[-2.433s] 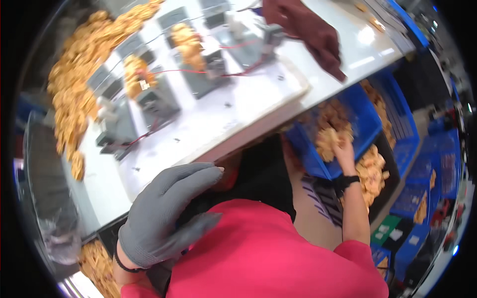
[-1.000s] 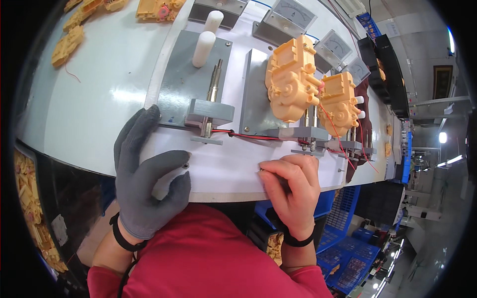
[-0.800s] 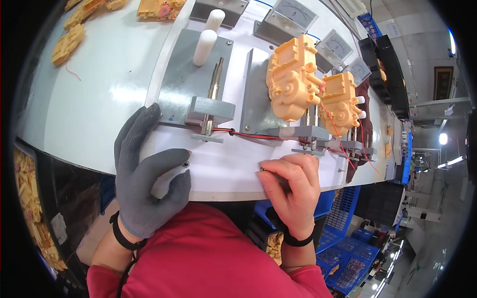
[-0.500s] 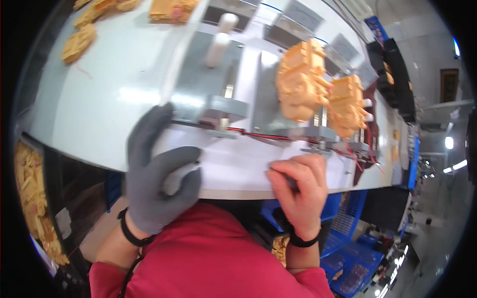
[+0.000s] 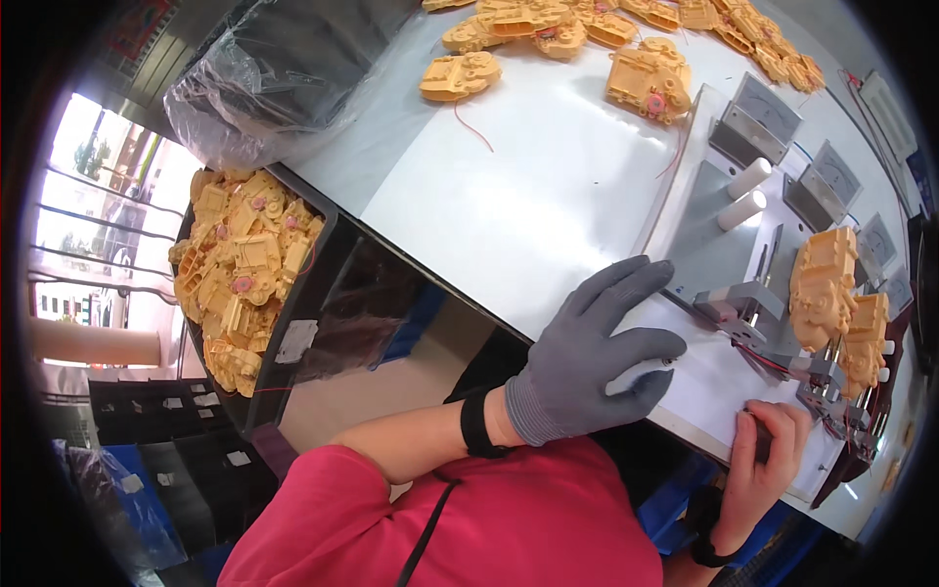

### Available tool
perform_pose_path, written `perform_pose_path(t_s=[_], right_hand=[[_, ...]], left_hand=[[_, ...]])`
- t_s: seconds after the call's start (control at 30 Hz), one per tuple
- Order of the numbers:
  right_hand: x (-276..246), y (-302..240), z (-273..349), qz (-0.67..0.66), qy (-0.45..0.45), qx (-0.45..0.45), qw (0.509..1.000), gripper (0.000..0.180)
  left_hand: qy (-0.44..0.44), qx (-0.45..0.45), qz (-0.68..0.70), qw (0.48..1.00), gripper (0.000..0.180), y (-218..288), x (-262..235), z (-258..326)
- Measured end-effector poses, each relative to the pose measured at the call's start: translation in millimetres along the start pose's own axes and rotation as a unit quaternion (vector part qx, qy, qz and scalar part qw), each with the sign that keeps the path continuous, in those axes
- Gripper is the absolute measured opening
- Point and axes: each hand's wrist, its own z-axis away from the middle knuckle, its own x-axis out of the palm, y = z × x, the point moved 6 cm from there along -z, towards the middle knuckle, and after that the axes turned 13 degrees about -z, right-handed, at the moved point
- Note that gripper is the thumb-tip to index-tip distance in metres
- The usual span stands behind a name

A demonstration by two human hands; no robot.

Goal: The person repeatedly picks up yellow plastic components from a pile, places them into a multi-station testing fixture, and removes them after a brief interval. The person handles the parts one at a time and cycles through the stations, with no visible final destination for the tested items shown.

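My left hand point(image 5: 577, 377), in a grey glove, hovers at the near edge of the white worktable point(image 5: 528, 215). Its thumb and one finger curl together around a tiny speck I cannot identify; the other fingers reach forward. My bare right hand point(image 5: 768, 455) is at the table edge with fingers bent inward, and what they hold, if anything, is hidden. Just beyond it stands a row of metal test fixtures. The nearest fixture point(image 5: 734, 303) has two white pegs point(image 5: 743, 208) and bears no casing. Yellow-orange plastic casings point(image 5: 824, 289) are mounted on the fixtures to its right.
Dial gauges point(image 5: 758, 117) line the back of the fixtures. Loose casings point(image 5: 528, 24) are heaped at the far side, and a single casing point(image 5: 460, 76) with a trailing wire lies nearer. A black crate point(image 5: 328, 230) full of casings stands left, below a clear plastic bag point(image 5: 254, 98).
The view has swung left, so the fixtures now appear farther right and the crate of casings shows fully. Both hands keep much the same pose near the table edge.
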Motion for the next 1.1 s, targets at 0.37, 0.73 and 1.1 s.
perform_pose_path(t_s=[0.37,0.73,1.1], right_hand=[[-0.1,-8.3,-4.8,0.005,0.011,-0.016,1.000,0.020],[-3.2,-9.9,-10.8,0.012,0.043,-0.088,0.995,0.020],[-3.6,-8.5,-10.1,0.005,0.036,-0.111,0.993,0.019]], left_hand=[[0.011,0.014,-0.009,1.000,0.031,1.7,-0.6,-2.2],[-0.015,-0.002,-0.037,0.999,0.030,4.0,2.1,-3.2],[-0.028,-0.030,-0.046,0.998,0.030,1.3,1.7,3.0]])
